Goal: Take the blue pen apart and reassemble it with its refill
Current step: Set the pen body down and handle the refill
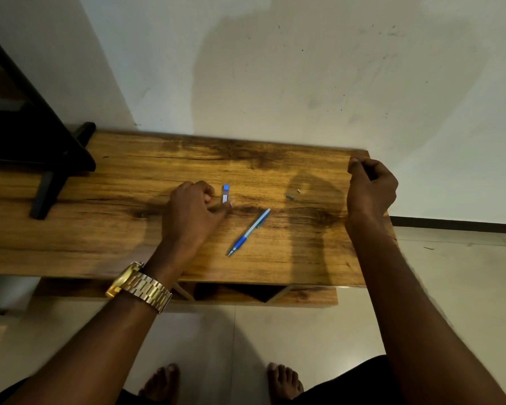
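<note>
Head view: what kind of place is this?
Probably a room in a home: a low wooden table against a scuffed white wall, tiled floor, bare feet below.

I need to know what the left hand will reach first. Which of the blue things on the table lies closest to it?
The small blue packet, right beside the left hand and its fingertips. The blue pen lies farther right, apart from the hand.
</note>
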`<act>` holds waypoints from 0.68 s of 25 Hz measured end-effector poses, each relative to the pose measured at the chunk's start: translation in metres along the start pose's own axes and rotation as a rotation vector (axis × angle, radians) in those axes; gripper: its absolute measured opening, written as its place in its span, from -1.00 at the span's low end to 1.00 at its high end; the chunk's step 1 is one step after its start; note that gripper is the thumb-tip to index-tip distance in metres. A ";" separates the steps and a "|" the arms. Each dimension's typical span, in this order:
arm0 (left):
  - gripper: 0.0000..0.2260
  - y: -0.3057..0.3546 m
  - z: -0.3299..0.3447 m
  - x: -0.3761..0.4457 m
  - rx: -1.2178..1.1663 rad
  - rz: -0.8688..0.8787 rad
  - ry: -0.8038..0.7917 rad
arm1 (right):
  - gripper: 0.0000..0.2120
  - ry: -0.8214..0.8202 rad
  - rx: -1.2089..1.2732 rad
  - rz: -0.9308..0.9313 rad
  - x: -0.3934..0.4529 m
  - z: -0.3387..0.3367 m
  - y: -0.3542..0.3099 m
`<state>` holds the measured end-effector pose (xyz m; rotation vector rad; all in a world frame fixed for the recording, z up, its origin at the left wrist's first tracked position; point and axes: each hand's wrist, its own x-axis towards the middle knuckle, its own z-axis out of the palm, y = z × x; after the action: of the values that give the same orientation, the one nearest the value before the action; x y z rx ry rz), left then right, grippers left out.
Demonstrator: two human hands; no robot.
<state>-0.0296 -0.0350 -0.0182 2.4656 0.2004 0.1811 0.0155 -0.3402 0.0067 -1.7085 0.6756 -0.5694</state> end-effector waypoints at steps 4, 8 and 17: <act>-0.83 0.006 0.003 0.001 0.127 0.091 0.009 | -0.92 -0.033 0.021 0.045 0.000 -0.004 0.003; -0.91 0.002 0.002 0.002 0.022 0.023 0.012 | -0.89 -0.079 0.000 0.114 -0.002 -0.006 0.003; -0.89 0.009 -0.014 -0.002 -0.634 0.033 -0.190 | -0.79 -0.821 -0.031 -0.181 -0.073 0.031 -0.013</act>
<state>-0.0336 -0.0339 -0.0023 1.8401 0.0123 0.0148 -0.0136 -0.2652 0.0110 -1.8410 -0.0590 0.0521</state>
